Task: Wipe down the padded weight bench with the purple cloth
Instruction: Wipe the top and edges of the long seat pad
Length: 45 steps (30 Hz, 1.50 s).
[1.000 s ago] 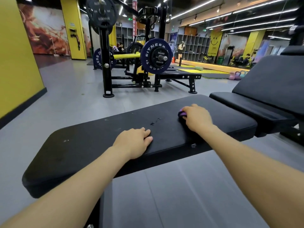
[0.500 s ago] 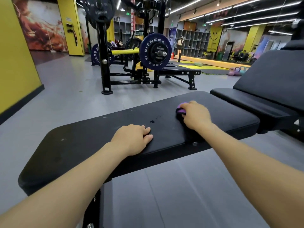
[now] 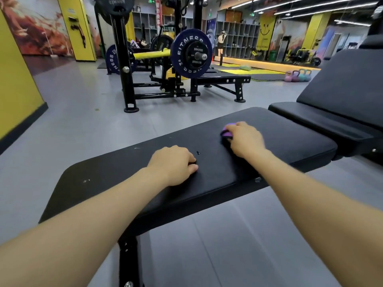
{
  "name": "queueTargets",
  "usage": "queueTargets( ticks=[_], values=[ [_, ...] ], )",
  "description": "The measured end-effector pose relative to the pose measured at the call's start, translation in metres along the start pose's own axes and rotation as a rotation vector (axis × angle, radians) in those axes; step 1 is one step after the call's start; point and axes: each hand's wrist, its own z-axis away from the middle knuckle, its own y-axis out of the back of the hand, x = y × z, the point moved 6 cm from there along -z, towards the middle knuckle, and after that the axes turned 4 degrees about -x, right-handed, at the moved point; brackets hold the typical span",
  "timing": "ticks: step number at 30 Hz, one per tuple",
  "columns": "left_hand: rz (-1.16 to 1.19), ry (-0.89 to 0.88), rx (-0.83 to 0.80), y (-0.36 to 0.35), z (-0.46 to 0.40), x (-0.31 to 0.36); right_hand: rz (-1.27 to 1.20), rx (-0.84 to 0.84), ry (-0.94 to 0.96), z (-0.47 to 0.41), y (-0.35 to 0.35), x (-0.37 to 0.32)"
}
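— Right hand (image 3: 243,139) and purple cloth (image 3: 227,132) sit a touch further toward the far edge of the padded weight bench (image 3: 116,179) than half a second ago; the left hand (image 3: 174,164) rests where it was. Anything else shifted?

— Only the view, which tips down slightly. Biggest thing first: the bench pad lies flat across the middle, with pale specks near its left end and small dark spots (image 3: 198,152) between the two hands.

— So which step is this?

— Wiping, mid-stroke I'd say, on the right half of the pad. Next it likely calls for dragging the cloth left over those spots and on to the unwiped left end.

— And the grips?

— Right fingers curl over the bunched cloth, pressing it onto the pad; only a purple edge peeks out by the fingertips. Left hand lies knuckles up, fingers loosely curled, holding nothing, just bracing on the pad.
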Motion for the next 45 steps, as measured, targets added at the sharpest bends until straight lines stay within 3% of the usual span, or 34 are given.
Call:
queueTargets(
  ticks=[3, 5, 7, 10, 16, 21, 24, 29, 33, 35, 41, 45],
  values=[
    [0.018, 0.077, 0.076, 0.008, -0.017, -0.022, -0.033, -0.023, 0.258, 0.015, -0.02, -0.06],
    [0.061, 0.108, 0.066, 0.004, -0.029, -0.038, -0.009, -0.091, 0.321, 0.013, -0.011, -0.06],
    [0.122, 0.129, 0.012, -0.005, -0.037, -0.053, 0.014, -0.131, 0.242, 0.004, 0.006, -0.032],
    [0.18, 0.123, -0.096, -0.021, -0.049, -0.068, 0.04, -0.035, 0.024, -0.003, 0.026, 0.006],
    [0.033, 0.04, -0.207, -0.021, -0.055, -0.064, 0.042, -0.125, 0.016, 0.016, 0.011, -0.027],
    [0.033, 0.008, -0.247, -0.018, -0.051, -0.062, -0.002, -0.324, -0.079, 0.029, 0.013, -0.044],
    [0.043, 0.004, -0.272, -0.019, -0.054, -0.065, -0.121, -0.22, -0.183, 0.025, 0.017, -0.044],
    [0.048, -0.021, -0.255, -0.015, -0.059, -0.067, 0.087, -0.082, -0.067, 0.008, 0.01, -0.039],
    [0.034, -0.015, -0.267, -0.016, -0.059, -0.066, 0.127, -0.032, -0.208, -0.017, 0.024, 0.005],
    [0.024, -0.005, -0.272, -0.017, -0.062, -0.066, 0.127, -0.007, -0.24, -0.021, 0.02, -0.005],
    [0.02, -0.001, -0.281, -0.014, -0.058, -0.065, 0.022, -0.131, 0.068, -0.011, -0.005, -0.072],
    [0.026, -0.01, -0.288, -0.015, -0.058, -0.066, 0.057, -0.11, -0.043, -0.024, 0.012, -0.019]
  ],
)
